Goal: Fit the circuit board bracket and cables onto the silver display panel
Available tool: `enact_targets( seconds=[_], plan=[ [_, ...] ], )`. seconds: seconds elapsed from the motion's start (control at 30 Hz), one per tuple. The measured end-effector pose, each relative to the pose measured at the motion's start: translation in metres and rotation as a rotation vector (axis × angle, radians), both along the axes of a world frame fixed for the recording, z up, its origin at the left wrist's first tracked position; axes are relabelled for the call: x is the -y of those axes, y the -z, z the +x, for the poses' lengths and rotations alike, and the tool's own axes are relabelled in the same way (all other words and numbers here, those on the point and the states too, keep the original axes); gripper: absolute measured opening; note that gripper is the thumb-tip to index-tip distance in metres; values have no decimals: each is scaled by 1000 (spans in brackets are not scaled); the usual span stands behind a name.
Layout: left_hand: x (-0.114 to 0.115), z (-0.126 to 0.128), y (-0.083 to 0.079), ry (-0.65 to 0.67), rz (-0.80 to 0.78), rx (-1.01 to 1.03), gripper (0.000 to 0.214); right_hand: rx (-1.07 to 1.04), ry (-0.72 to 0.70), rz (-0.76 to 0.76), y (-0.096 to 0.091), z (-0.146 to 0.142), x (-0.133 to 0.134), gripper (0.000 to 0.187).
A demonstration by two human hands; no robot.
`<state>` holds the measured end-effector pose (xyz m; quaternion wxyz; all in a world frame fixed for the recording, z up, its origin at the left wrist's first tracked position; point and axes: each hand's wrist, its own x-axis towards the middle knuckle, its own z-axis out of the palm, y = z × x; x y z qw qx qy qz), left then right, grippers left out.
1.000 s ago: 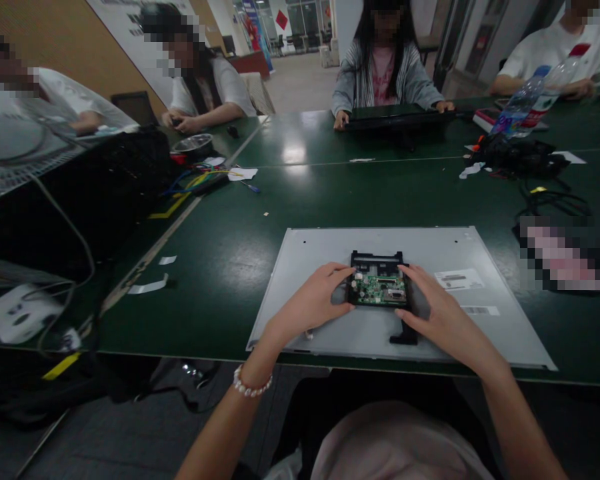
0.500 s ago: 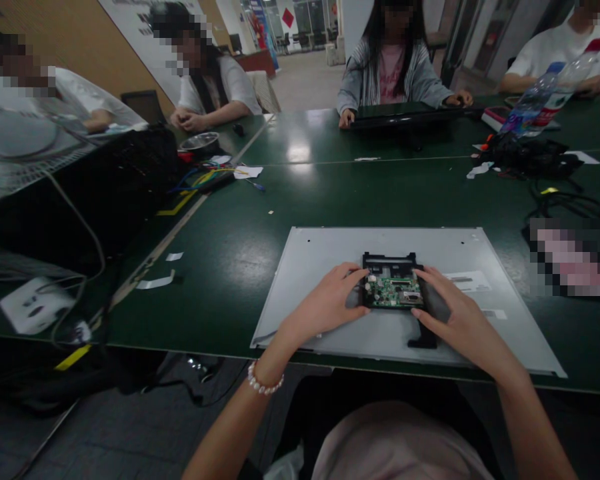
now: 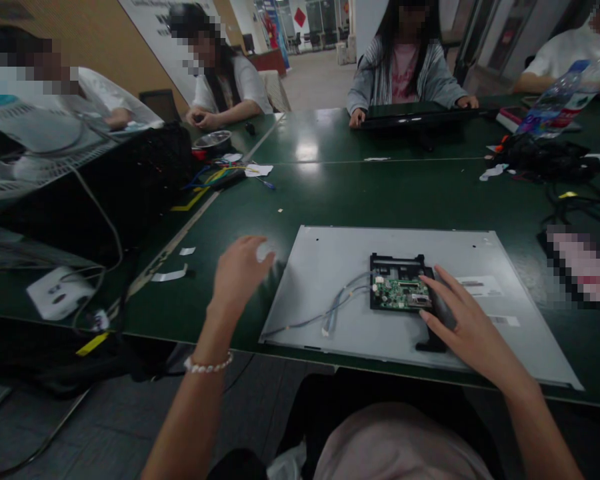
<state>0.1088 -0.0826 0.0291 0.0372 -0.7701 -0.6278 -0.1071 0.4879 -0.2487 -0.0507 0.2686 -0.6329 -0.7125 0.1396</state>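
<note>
Head view: my left hand (image 3: 243, 267) has swung off the circuit board (image 3: 397, 293), open at nine o'clock, baring its cables (image 3: 337, 308); my right hand (image 3: 455, 323) rests unclenched on its three o'clock edge.

left hand (image 3: 240, 270) blurred, cables (image 3: 575, 200) cut off

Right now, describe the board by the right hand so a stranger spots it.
On the dark green table lies a grey panel. Near its middle, at the fingertips of the right hand, sits the circuit board. Only it is black-framed, with cables trailing left.
</note>
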Motion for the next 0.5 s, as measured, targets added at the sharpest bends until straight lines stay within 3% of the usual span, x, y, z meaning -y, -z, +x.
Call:
enact_targets(
  seconds=[0.1, 0.2, 0.33, 0.5],
  plan=[
    [-30, -60, -7, -321, 33, -246, 49, 12, -9, 16, 1, -1, 0, 57],
    [-53, -112, -7, -515, -32, -341, 49, 24, -13, 30, 2, -2, 0, 57],
    [-71, -149, 5, -533, -80, -307, 44, 27, -10, 30, -1, -2, -1, 56],
    [-78, -151, 19, -520, -66, -237, 28, 16, 8, 26, -4, 1, -3, 56]
  ],
)
